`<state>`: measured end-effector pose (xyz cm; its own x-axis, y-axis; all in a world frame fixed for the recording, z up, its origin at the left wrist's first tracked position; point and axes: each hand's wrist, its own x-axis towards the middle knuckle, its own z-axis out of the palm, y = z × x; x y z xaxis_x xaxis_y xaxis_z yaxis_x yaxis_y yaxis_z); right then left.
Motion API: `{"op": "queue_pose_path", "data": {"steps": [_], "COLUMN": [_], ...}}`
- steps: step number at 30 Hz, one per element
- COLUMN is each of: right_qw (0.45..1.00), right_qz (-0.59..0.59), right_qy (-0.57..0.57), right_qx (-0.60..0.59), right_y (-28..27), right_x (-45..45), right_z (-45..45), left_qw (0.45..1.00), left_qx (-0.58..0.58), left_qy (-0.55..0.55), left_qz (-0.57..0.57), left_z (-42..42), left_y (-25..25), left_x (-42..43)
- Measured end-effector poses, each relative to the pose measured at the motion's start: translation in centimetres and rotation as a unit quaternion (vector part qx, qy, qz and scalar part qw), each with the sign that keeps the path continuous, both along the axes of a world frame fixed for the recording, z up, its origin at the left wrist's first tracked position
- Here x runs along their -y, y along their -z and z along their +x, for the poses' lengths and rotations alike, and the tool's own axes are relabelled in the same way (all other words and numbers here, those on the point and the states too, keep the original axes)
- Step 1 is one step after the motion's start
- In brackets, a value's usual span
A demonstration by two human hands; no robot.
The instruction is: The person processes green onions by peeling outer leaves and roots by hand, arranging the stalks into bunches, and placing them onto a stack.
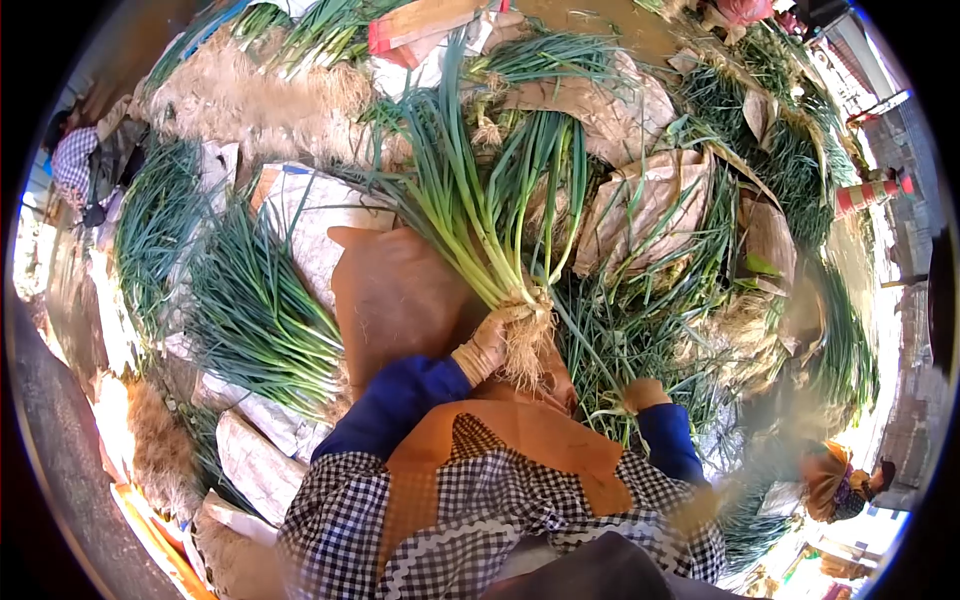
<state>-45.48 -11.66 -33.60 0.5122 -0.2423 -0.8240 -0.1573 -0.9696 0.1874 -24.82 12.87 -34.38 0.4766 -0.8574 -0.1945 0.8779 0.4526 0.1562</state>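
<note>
A brown apron (400, 290) spreads over the person's lap. Above it is a bunch of green onions (488, 240), leaves pointing away, pale roots hanging toward the body. To its left, another pile of green onions (262, 315) lies beside the apron. The left hand (485, 347) clasps the bunch close to the roots; the right hand (646, 393) is by a thin stalk (590, 350), its grip impossible to tell.

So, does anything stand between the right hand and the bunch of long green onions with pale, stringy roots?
Nothing visible blocks the way; only a thin, pale-green stalk slants through the gap, from beside the right hand up towards the bunch in the left hand.
</note>
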Motion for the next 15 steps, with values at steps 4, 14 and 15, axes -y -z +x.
{"op": "queue_pose_path", "data": {"steps": [4, 14, 15], "right_qw": [0.887, 0.649, 0.547], "right_qz": [0.177, 0.518, 0.585], "right_qy": [0.148, 0.413, 0.488], "right_qx": [0.399, 0.373, 0.348], "right_y": [-1.3, -2.8, -3.0], "right_x": [-2.0, -6.1, -6.6], "right_z": [8.3, 24.6, 24.1], "left_qw": [0.998, 0.990, 0.998], "left_qx": [0.026, 0.104, 0.045], "left_qy": [0.001, -0.010, 0.022], "left_qz": [0.057, 0.095, 0.048], "left_z": [-0.1, 0.1, 0.2], "left_y": [0.1, 0.7, 0.6], "left_x": [0.1, 0.1, -0.2]}}
